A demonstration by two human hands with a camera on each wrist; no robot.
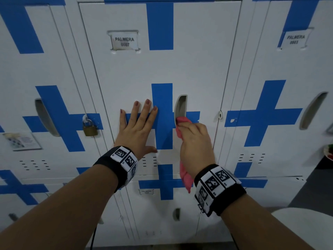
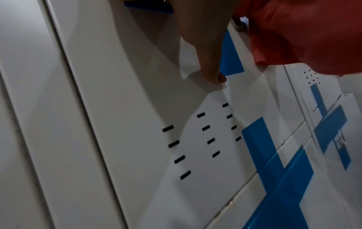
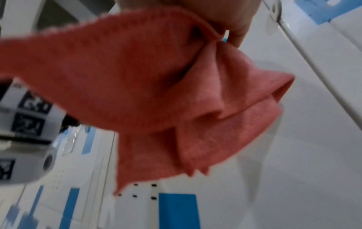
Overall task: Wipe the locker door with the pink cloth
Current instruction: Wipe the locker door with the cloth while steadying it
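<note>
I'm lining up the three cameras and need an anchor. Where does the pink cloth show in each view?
Head: pink cloth right of centre, gripped by the right hand at the recessed handle, tail hanging down.
Left wrist: top right corner.
Right wrist: fills the centre.
Shared landmark: the vent slots low on the locker door.

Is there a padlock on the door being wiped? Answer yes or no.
No: the locker door under the pink cloth has a bare hasp; the padlock hangs on the neighbouring door to its left.
</note>
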